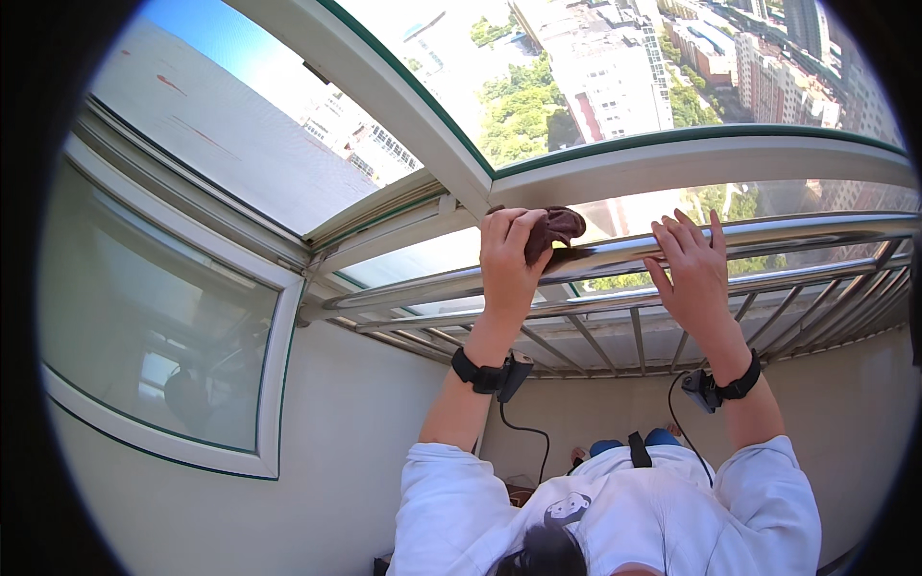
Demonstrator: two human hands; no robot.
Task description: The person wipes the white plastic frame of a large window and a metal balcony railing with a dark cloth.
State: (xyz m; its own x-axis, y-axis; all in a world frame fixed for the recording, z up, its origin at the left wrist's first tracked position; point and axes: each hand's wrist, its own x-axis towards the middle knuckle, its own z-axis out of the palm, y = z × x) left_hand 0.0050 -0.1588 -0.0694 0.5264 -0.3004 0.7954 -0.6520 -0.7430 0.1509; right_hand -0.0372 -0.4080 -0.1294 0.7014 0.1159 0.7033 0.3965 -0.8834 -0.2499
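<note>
My left hand point(510, 248) grips a dark brown cloth point(560, 227), which bunches out between thumb and fingers. Hand and cloth are at the thick top rail point(807, 229) of a shiny metal railing, near where the two window sides meet. Further right along the same rail, my right hand point(688, 252) rests with its fingers spread over the metal and holds nothing. A thinner second rail point(778, 281) runs below, with upright bars under it. Each wrist wears a black strap with a small device and a cable.
White window frames point(691, 165) with green seals rise just beyond the railing. Through the glass, tall buildings point(612, 72) and trees point(522, 108) show far below. On the left is a framed glass pane point(166, 309) set in a pale wall point(353, 403).
</note>
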